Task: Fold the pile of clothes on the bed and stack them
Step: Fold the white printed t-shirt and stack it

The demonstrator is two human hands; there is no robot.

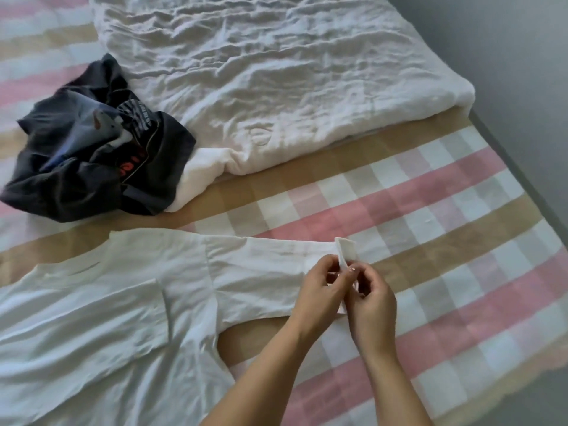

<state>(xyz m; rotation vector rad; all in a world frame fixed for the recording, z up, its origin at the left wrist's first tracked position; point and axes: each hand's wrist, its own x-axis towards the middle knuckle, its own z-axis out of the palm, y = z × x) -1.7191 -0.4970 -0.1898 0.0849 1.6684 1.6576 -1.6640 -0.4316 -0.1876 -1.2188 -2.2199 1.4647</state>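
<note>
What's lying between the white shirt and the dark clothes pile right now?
Only bedding: in the head view, a bare tan stripe of the checked bedsheet separates the white shirt from the dark clothes pile. They do not touch.

Here's the bed (430, 210), covered in a pink, tan and white checked sheet. A rumpled white duvet (276, 72) lies across the far side. A dark pile of clothes (92, 158) touches its left corner, and a white shirt (107, 318) is spread flat at near left.
</note>
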